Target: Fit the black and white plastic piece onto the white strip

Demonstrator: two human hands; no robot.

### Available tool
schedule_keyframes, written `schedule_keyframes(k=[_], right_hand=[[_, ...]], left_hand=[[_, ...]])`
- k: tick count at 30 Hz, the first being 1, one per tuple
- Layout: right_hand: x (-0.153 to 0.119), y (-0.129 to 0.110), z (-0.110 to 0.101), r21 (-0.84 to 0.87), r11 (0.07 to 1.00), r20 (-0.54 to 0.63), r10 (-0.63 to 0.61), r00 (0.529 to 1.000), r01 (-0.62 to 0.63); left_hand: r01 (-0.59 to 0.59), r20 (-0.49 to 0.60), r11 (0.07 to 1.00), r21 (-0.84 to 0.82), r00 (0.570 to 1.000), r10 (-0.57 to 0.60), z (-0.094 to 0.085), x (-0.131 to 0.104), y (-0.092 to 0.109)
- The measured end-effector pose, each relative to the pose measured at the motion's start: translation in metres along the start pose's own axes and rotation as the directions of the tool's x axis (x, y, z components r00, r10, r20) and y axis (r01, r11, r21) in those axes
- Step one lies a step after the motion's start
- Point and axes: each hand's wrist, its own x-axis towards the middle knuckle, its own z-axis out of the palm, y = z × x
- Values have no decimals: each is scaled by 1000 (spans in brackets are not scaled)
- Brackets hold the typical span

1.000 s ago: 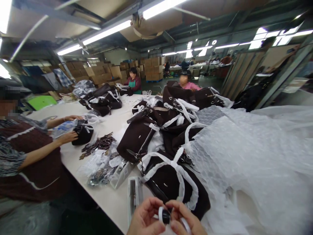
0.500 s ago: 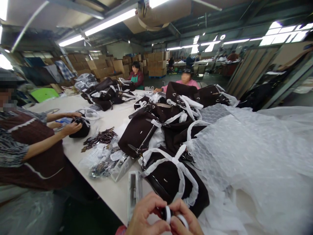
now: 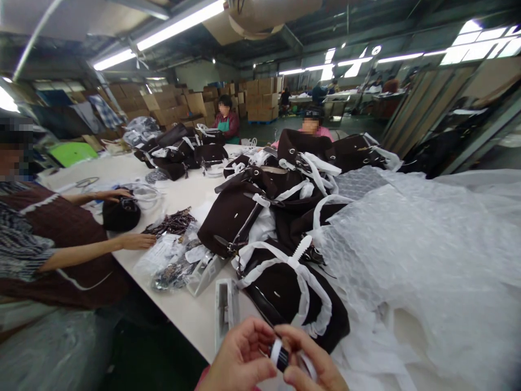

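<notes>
At the near edge of the counter (image 3: 134, 260), a small black-and-white roll (image 3: 280, 355) is pinched between the closed fingertips of the left hand (image 3: 238, 361) and right hand (image 3: 311, 366), kept close for fine handling, with wrapped dark bags (image 3: 285, 293) heaped beyond.

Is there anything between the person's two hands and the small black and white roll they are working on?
Nothing visible is in the way. The left hand and the right hand both pinch the small roll directly, in front of the nearest dark bag. The hands' lower parts are cut off by the picture's edge.
</notes>
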Motion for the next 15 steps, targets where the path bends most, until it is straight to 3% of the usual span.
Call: schedule_keyframes(k=[2,5,8,12,15], right_hand=[[0,-1,-5,-141,980,89,-128,988,140],[0,-1,-4,-149,964,124,-204,971,222],[-2,3,2,-128,982,93,-130,987,141],[-7,6,5,-119,992,78,60,995,-50],[-12,8,4,-166,984,42,79,996,-71]], left_hand=[[72,26,997,-34,997,-71,-3,-3,2],[128,11,986,111,991,-130,-2,-10,7],[121,-26,972,200,993,-118,3,-14,6],[105,-2,993,46,995,-105,8,-15,-5],[78,25,995,60,996,-80,11,-19,-6]])
